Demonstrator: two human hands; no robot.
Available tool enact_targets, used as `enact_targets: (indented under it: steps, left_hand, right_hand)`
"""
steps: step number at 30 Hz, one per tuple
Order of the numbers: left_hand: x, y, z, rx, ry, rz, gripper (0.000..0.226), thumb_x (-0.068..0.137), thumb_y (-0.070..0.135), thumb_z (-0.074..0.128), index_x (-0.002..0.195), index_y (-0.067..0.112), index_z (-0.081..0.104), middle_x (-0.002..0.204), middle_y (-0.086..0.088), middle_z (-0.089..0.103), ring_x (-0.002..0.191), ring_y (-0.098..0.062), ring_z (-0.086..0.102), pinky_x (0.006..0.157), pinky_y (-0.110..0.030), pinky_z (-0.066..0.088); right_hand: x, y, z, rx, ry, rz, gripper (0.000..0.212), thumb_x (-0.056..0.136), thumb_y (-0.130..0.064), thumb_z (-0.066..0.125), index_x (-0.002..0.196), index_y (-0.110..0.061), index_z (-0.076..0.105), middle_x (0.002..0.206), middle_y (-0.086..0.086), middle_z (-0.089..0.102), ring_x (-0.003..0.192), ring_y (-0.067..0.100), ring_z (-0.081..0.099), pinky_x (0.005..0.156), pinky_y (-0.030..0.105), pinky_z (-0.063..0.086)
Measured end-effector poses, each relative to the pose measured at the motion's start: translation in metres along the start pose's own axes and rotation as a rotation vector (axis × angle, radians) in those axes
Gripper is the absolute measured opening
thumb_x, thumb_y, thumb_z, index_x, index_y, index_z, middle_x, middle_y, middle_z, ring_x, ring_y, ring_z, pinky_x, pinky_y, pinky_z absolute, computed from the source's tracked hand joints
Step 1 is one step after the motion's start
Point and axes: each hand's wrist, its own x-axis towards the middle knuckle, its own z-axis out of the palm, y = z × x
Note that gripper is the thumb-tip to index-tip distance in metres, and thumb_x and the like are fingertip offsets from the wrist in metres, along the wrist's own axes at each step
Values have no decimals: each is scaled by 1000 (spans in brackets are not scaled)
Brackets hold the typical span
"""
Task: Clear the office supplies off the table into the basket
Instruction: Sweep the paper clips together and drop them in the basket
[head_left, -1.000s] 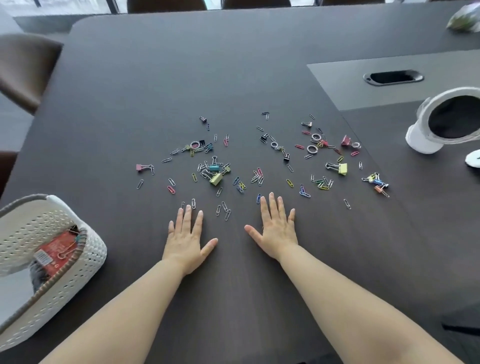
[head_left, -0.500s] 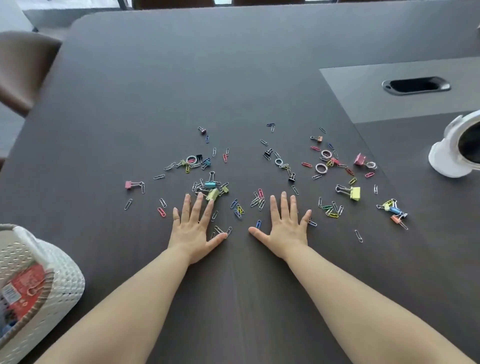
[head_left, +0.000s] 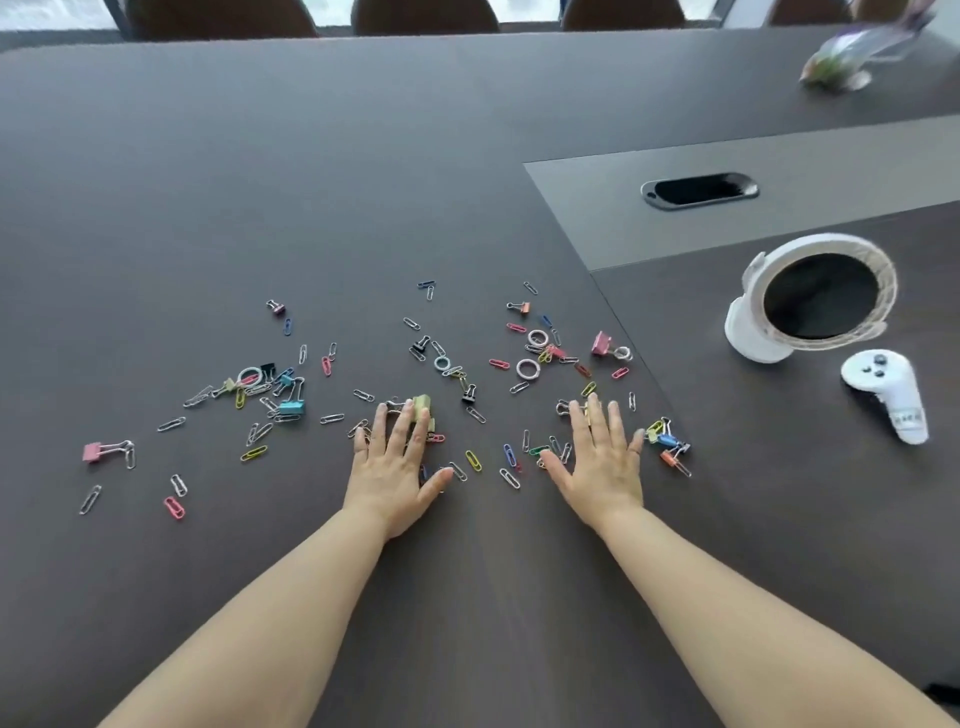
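Hands slid forward, left hand (head_left: 390, 467) spread flat, half hiding yellow binder clip (head_left: 423, 404), right hand (head_left: 602, 462) spread flat

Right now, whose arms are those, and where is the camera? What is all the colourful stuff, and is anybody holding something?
There is no machine here, just a person. The camera sits on the person's head and looks forward and down, so you see their two arms the way they do. The left hand and the right hand lie flat on a dark table, fingers straight, resting on top of some clips. Neither hand grips anything. Scattered around are coloured paper clips, bigger binder clips like the pink one, and a few little rings. On the right stand a round white gadget that looks like a small fan and a white controller. The job is to put the clips into a basket, but no basket shows in this picture.
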Motion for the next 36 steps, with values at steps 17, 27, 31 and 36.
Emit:
enact_targets:
  steps: [17, 27, 31, 36]
  left_hand:
    - [27, 50, 11, -32, 120, -148, 85, 69, 67, -2, 142, 27, -16, 156, 4, -4, 140, -23, -18, 111, -52, -8]
    - [61, 27, -3, -43, 155, -132, 87, 71, 64, -3, 147, 22, 4, 155, 8, -1, 142, -18, -10, 113, -50, 0]
    - [61, 26, -2, -83, 191, -143, 83, 75, 62, 6, 147, 21, 12, 155, 8, 5, 143, -18, 2, 113, -47, 4]
    - [58, 22, 1, -123, 287, -150, 65, 80, 51, 32, 128, 9, 47, 136, -8, 47, 130, -24, 24, 101, -61, 29]
  right_hand:
    - [37, 11, 5, 279, -5, -228, 68, 95, -48, 32, 148, -14, 6, 157, 2, -3, 144, 16, -7, 115, 29, -2]
    - [125, 54, -19, 198, 44, 87, 75, 92, -58, 26, 147, -19, -6, 156, 8, -12, 143, 27, -12, 115, 47, -2]
    - [137, 38, -15, 167, 4, -90, 71, 91, -59, 27, 148, -25, -1, 157, 4, -5, 144, 22, -9, 115, 40, -3]
    - [121, -11, -8, 396, 25, -411, 66, 87, -62, 30, 144, -30, 22, 155, -5, 15, 144, 15, 7, 115, 34, 8]
